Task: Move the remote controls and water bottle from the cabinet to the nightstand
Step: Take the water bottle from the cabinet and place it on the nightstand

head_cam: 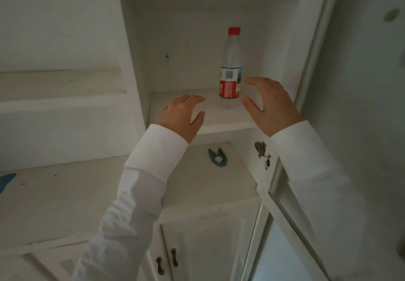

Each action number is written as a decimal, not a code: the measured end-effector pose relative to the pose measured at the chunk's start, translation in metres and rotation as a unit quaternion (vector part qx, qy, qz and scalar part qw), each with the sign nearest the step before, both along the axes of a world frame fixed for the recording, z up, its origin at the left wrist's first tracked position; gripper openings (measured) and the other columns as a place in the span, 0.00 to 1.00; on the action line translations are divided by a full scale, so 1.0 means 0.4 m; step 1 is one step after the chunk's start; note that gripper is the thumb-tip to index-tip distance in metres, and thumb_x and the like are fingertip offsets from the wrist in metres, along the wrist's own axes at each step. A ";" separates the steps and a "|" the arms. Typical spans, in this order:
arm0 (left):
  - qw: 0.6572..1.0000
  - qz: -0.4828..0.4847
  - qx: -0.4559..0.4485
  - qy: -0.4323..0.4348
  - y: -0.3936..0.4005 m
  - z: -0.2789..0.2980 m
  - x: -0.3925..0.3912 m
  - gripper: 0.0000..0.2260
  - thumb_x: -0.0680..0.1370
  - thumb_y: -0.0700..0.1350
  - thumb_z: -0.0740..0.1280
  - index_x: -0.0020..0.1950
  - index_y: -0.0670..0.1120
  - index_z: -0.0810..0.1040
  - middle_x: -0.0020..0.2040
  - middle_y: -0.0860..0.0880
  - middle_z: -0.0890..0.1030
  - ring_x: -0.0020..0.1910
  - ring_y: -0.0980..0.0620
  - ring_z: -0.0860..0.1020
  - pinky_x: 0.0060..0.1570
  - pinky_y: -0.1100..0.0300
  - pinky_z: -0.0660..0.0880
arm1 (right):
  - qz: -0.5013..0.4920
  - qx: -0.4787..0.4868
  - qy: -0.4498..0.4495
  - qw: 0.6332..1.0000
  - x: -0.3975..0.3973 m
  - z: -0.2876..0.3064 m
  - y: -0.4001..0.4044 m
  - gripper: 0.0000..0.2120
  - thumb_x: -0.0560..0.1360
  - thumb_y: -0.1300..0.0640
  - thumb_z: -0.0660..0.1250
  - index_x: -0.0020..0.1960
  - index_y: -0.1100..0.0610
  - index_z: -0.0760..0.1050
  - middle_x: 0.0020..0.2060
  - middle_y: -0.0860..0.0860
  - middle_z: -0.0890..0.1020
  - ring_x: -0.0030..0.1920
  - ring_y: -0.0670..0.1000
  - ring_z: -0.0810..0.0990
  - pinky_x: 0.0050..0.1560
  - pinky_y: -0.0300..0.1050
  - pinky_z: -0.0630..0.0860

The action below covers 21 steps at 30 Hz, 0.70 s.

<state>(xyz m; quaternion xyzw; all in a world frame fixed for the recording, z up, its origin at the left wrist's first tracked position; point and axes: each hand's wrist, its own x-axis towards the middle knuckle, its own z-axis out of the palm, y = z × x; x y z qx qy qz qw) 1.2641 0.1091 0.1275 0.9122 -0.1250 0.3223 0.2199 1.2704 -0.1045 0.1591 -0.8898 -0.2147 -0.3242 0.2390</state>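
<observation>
Fingers (255, 81) of right hand (272, 105) spreading wide, gripping nothing, just right of water bottle (231, 70); left hand (180, 115) hovering open, empty, on cabinet (219, 116) shelf.

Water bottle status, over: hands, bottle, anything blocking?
Left hand and right hand open, empty, flanking. Clear plastic water bottle with red cap upright on white cabinet shelf, untouched. No remotes visible. Path clear.

Water bottle (230, 68) upright between open hands
</observation>
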 end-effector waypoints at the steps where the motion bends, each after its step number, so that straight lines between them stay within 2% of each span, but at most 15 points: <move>1: 1.000 -0.001 0.000 0.002 -0.003 0.010 0.018 0.15 0.77 0.49 0.62 0.63 0.51 0.73 0.61 0.49 0.78 0.56 0.47 0.77 0.56 0.47 0.75 | -0.004 0.001 -0.004 1.000 0.015 0.017 -0.001 0.20 0.79 0.54 0.61 0.69 0.58 0.67 0.66 0.56 0.73 0.67 0.56 0.68 0.64 0.42 0.62; 12: 0.999 -0.006 -0.019 0.048 -0.029 0.063 0.184 0.15 0.77 0.47 0.63 0.63 0.49 0.73 0.60 0.49 0.78 0.56 0.48 0.77 0.57 0.52 0.75 | -0.027 0.012 -0.002 1.000 0.178 0.119 -0.001 0.21 0.79 0.53 0.60 0.70 0.57 0.66 0.68 0.55 0.71 0.68 0.55 0.67 0.67 0.48 0.64; 15: 0.993 -0.016 -0.072 0.095 -0.050 0.070 0.232 0.16 0.76 0.47 0.65 0.64 0.48 0.73 0.59 0.49 0.79 0.55 0.50 0.77 0.57 0.58 0.73 | -0.022 0.039 0.011 0.999 0.244 0.133 0.011 0.22 0.78 0.53 0.61 0.70 0.58 0.65 0.67 0.57 0.71 0.67 0.57 0.70 0.66 0.48 0.66; 21: 0.981 0.014 -0.071 0.182 -0.081 0.065 0.323 0.25 0.75 0.53 0.66 0.69 0.46 0.68 0.65 0.48 0.75 0.60 0.47 0.75 0.60 0.56 0.72 | -0.027 0.096 0.051 0.994 0.362 0.159 0.035 0.28 0.77 0.48 0.62 0.72 0.59 0.61 0.69 0.57 0.68 0.67 0.57 0.70 0.65 0.50 0.68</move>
